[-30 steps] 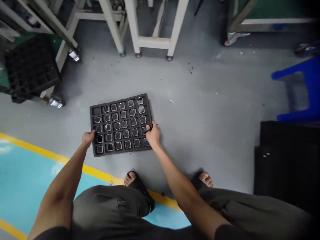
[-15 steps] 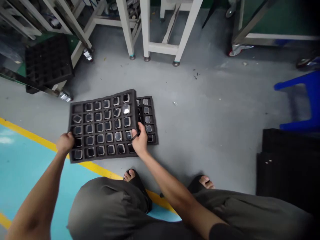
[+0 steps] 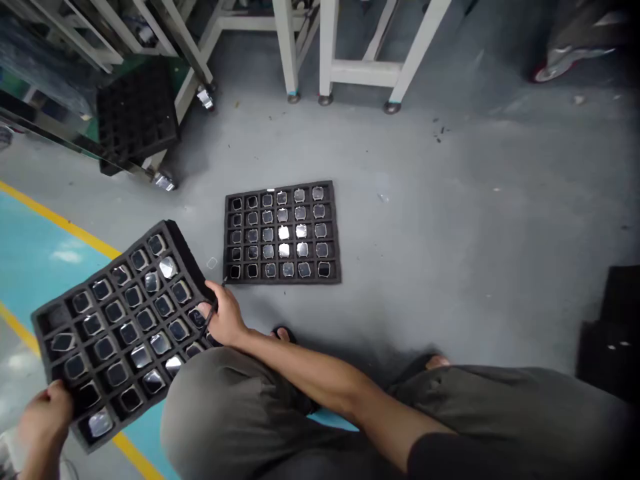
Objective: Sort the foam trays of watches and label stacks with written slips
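Observation:
Between my two hands hangs a black foam tray (image 3: 107,265), tilted, with several dark-faced, watch-like square pieces in its compartments; its far-left compartment holds none. My left hand (image 3: 46,413) grips the tray's lower left edge. On the opposite short side, my right hand (image 3: 226,317) is closed round the edge, its thumb on top and a thin black strip by the thumb. A second black foam tray (image 3: 336,250) of similar pieces lies flat on the grey floor, ahead of my right hand and apart from it.
A thin pale frame-shaped outline (image 3: 212,263) lies on the floor beside the second tray. At upper left, a dark tray (image 3: 137,117) rests on a wheeled cart. White table legs (image 3: 367,72) stand ahead. Black stacked material (image 3: 607,333) is at right.
The held tray has moved left and toward me, turning as it went. It no longer overlaps the second tray, which now shows whole on the floor. My view has shifted left.

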Action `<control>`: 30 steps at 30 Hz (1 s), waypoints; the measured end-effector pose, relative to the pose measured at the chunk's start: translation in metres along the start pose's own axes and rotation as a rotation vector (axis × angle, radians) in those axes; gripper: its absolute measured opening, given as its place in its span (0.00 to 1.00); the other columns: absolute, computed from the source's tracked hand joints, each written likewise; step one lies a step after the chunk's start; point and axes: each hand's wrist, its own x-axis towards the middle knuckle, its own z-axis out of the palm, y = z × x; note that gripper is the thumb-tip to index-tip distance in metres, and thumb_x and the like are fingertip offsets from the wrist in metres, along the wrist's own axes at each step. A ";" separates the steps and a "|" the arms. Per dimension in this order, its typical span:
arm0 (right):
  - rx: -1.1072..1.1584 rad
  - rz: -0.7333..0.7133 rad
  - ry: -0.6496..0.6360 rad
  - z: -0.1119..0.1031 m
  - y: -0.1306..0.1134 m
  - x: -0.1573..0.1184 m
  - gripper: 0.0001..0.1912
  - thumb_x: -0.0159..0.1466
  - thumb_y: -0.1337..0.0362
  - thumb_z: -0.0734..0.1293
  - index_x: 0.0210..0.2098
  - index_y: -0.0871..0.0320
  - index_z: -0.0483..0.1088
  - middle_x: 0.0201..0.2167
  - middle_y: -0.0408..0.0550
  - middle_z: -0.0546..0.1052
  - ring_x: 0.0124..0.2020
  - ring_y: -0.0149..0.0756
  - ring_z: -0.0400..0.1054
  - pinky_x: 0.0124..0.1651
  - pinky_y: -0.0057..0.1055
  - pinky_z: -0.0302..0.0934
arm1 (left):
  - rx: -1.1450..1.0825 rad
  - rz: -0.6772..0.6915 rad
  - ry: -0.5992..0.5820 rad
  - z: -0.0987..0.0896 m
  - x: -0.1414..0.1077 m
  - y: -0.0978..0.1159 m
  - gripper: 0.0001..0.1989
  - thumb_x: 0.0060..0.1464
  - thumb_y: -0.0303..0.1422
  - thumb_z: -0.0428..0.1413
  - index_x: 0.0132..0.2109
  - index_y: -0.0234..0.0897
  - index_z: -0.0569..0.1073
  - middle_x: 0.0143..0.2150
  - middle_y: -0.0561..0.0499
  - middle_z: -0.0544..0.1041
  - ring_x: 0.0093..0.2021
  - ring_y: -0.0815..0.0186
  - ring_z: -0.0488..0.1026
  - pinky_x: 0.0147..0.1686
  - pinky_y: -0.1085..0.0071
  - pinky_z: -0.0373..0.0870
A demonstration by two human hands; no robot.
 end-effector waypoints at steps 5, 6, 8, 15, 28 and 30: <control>0.012 -0.017 0.136 -0.037 0.017 0.019 0.27 0.66 0.62 0.65 0.64 0.60 0.65 0.63 0.53 0.71 0.64 0.40 0.66 0.71 0.39 0.59 | -0.086 0.110 0.015 0.000 0.005 0.059 0.51 0.53 0.54 0.20 0.58 0.25 0.73 0.55 0.22 0.75 0.59 0.36 0.73 0.50 0.51 0.73; 0.011 -0.015 0.181 -0.053 0.021 0.025 0.26 0.67 0.62 0.65 0.63 0.61 0.65 0.63 0.53 0.71 0.64 0.39 0.66 0.71 0.38 0.59 | -0.086 0.154 0.027 -0.001 0.006 0.082 0.48 0.54 0.52 0.22 0.57 0.26 0.74 0.54 0.22 0.76 0.58 0.36 0.74 0.48 0.52 0.74; -0.008 -0.010 0.283 -0.091 0.028 0.036 0.25 0.67 0.62 0.64 0.63 0.61 0.65 0.62 0.54 0.72 0.62 0.37 0.67 0.70 0.37 0.60 | -0.097 0.251 0.043 -0.004 0.004 0.135 0.41 0.57 0.47 0.26 0.53 0.25 0.75 0.51 0.23 0.77 0.55 0.38 0.76 0.45 0.54 0.74; -0.149 0.057 0.672 -0.218 0.053 0.049 0.28 0.66 0.59 0.62 0.62 0.67 0.64 0.60 0.60 0.72 0.60 0.37 0.68 0.69 0.36 0.60 | -0.255 0.662 0.039 -0.002 -0.019 0.319 0.32 0.66 0.44 0.33 0.53 0.26 0.73 0.54 0.27 0.76 0.57 0.43 0.74 0.52 0.57 0.71; -0.222 0.205 0.747 -0.280 0.107 0.060 0.30 0.65 0.59 0.60 0.63 0.69 0.64 0.59 0.62 0.73 0.57 0.35 0.69 0.65 0.34 0.61 | -0.340 0.750 -0.103 0.045 -0.015 0.410 0.28 0.67 0.42 0.40 0.53 0.23 0.75 0.55 0.23 0.75 0.58 0.40 0.73 0.55 0.53 0.68; -0.278 0.221 0.750 -0.280 0.109 0.059 0.30 0.66 0.58 0.59 0.63 0.67 0.64 0.58 0.61 0.73 0.58 0.36 0.69 0.65 0.35 0.61 | -0.351 0.740 -0.142 0.050 -0.010 0.411 0.30 0.65 0.48 0.44 0.51 0.24 0.76 0.55 0.23 0.75 0.57 0.40 0.73 0.55 0.54 0.69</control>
